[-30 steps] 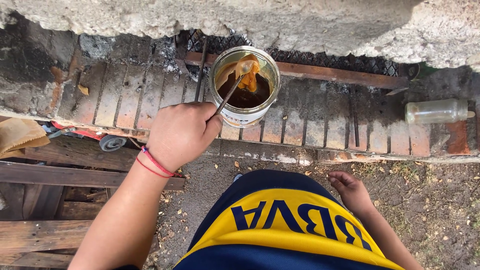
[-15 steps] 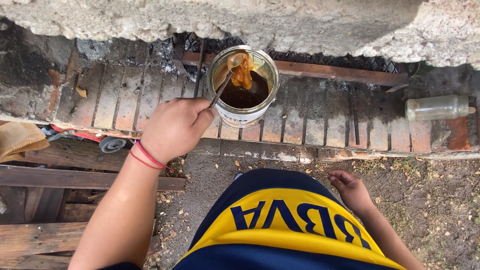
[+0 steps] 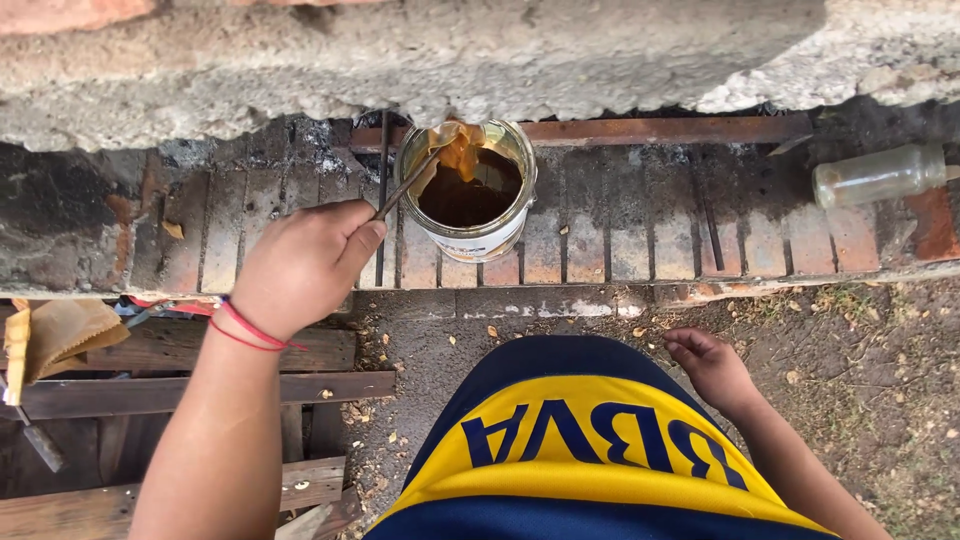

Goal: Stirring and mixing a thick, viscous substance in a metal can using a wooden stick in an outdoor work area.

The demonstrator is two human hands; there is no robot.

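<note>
**Left hand works a thin rod in an open tin on a brick ledge**

The fingers [image 3: 352, 232] of the left hand [image 3: 300, 265] are closed around the lower end of a thin dark rod [image 3: 405, 187], thumb side up. The rod slants up and to the right, and its far end lifts a clump of sticky amber stuff [image 3: 460, 150] over the rim of an open metal tin [image 3: 478, 232]. Dark brown liquid [image 3: 470, 198] fills the tin. The tin stands upright on a sooty brick ledge [image 3: 620, 235], close under a rough concrete wall [image 3: 420, 60]. A red string bracelet [image 3: 250, 328] circles the left wrist.

The right hand [image 3: 712, 365] hangs low beside the blue and yellow shirt [image 3: 590, 440], over bare dirt, its fingers loosely curled and holding nothing. Well to the right on the ledge lies a clear glass bottle [image 3: 878, 175] on its side. At the far left, a tan rag [image 3: 62, 335] rests on weathered wooden planks [image 3: 190, 390].
</note>
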